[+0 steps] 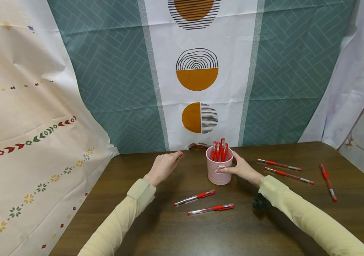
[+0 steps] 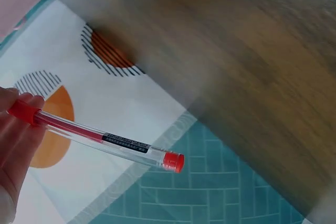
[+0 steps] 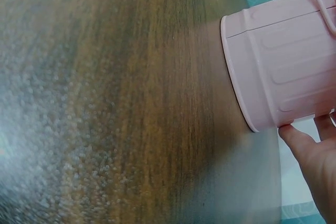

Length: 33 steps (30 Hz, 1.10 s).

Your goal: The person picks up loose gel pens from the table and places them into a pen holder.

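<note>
My left hand pinches a red-capped gel pen near its cap end, up off the table and left of the pink pail. The clear barrel with a black label shows in the left wrist view. My right hand grips the pink pail from its right side, with the thumb by the small handle. Several red pens stand in the pail, caps up. In the right wrist view the pail's ribbed side fills the right edge, with fingers against it.
Two red pens, one behind the other, lie in front of the pail. Three more lie at the right: a back pen, a middle pen and a far-right pen. Patterned cloth hangs behind the brown table.
</note>
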Tool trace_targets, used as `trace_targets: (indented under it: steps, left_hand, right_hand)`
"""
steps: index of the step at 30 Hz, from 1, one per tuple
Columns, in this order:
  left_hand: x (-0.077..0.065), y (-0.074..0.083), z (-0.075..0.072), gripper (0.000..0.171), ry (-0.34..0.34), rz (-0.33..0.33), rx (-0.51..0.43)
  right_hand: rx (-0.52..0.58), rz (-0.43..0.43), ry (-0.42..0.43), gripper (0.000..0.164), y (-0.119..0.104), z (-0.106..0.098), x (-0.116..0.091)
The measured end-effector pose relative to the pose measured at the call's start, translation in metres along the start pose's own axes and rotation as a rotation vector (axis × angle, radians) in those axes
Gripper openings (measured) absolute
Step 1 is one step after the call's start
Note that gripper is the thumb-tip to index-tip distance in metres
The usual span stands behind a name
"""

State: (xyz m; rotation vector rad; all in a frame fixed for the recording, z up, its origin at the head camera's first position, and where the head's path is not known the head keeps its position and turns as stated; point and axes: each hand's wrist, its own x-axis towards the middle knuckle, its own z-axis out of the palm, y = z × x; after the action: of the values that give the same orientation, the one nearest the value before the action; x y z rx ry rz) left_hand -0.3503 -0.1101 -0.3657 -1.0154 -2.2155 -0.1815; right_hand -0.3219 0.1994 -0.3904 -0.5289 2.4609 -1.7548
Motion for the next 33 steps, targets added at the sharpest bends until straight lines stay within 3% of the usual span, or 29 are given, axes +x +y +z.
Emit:
trace_targets:
  steps: [7,12,17,20,27,33]
  left_hand:
    - [0.012,0.004,-0.004,0.011,0.039,0.008,-0.013]
    - [0.020,0.007,-0.007,0.014,0.047,0.001,-0.027]
    - [0.026,0.010,-0.009,0.014,0.053,0.003,-0.032]
    - [0.030,0.012,-0.010,0.013,0.070,0.010,-0.032]
    - [0.043,0.020,-0.017,0.014,0.089,0.028,-0.067]
    - [0.052,0.025,-0.021,0.017,0.089,0.049,-0.079]
  right_hand:
    - [0.010,-0.004,0.003,0.091,0.011,-0.002,0.008]
    - [-0.010,-0.016,0.017,0.092,0.029,-0.003,0.016]
    - [-0.020,-0.023,0.020,0.091,0.032,-0.002,0.016]
    - [-0.003,-0.017,0.013,0.091,0.029,-0.002,0.015]
    - [0.009,-0.006,-0.006,0.088,-0.001,0.001,-0.001]
    - [0.022,-0.002,-0.007,0.089,-0.004,0.002,-0.002]
